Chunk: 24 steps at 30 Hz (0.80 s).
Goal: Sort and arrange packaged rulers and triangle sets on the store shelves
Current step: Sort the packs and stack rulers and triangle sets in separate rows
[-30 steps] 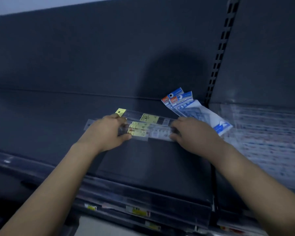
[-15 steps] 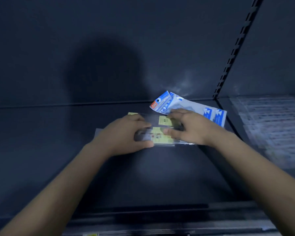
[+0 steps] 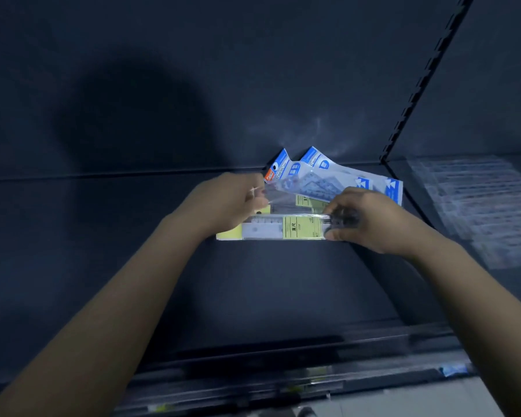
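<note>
A clear packaged ruler (image 3: 271, 231) with a yellow label lies flat on the dark shelf (image 3: 253, 296). My right hand (image 3: 373, 221) pinches its right end. Behind it lies a second clear ruler pack (image 3: 286, 203), and my left hand (image 3: 226, 203) pinches the left end of that pack. Two blue-and-white triangle set packs (image 3: 337, 182) lie fanned at the back of the shelf, just behind both hands.
A slotted upright (image 3: 418, 85) divides this bay from the right one, where several clear ruler packs (image 3: 475, 206) lie in a stack. A price rail (image 3: 283, 383) runs along the shelf's front edge. The shelf's left half is bare dark metal.
The view has moved closer. My left hand has shifted back from the front ruler to the pack behind it. The front ruler's left end now lies uncovered.
</note>
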Motion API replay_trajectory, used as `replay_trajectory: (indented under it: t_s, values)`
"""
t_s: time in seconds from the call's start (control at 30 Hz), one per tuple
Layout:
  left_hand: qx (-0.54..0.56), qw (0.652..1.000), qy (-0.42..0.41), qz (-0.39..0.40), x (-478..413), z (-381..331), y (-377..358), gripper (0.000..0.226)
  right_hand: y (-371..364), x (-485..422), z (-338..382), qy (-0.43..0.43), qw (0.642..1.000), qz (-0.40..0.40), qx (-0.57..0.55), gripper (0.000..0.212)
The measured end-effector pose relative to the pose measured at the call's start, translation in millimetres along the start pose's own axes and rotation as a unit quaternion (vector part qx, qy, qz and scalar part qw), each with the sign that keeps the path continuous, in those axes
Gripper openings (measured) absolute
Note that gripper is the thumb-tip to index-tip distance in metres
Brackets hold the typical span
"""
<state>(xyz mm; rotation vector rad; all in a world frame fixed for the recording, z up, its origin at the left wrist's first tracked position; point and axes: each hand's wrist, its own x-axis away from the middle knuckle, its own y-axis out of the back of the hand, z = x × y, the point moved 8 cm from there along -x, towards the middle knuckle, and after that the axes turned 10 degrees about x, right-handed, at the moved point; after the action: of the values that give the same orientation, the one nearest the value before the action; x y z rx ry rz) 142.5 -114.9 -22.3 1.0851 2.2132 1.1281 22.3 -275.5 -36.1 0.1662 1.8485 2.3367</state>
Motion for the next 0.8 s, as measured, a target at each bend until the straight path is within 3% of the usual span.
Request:
replay_trajectory:
  t_s: [0.2,0.43,0.63,0.8]
  values:
    - [-0.056,0.997,0.040,-0.032,1.7,-3.1,15.2,0.035,-2.9,2.0,-2.6,-0.018,0.999,-0.002,-0.052,0.030]
    - [0.104,0.994,0.044,-0.015,-10.6,6.5,26.7,0.030,6.8,7.5,3.0,-0.007,0.998,-0.021,-0.055,0.004]
    - [0.242,0.970,-0.012,0.020,-22.2,2.3,26.1,0.022,25.5,15.6,6.1,-0.002,0.992,-0.117,-0.053,0.013]
    - [0.251,0.965,-0.052,-0.063,-22.5,-21.9,31.1,0.018,38.5,35.8,-14.8,-0.017,0.992,-0.125,-0.027,0.010]
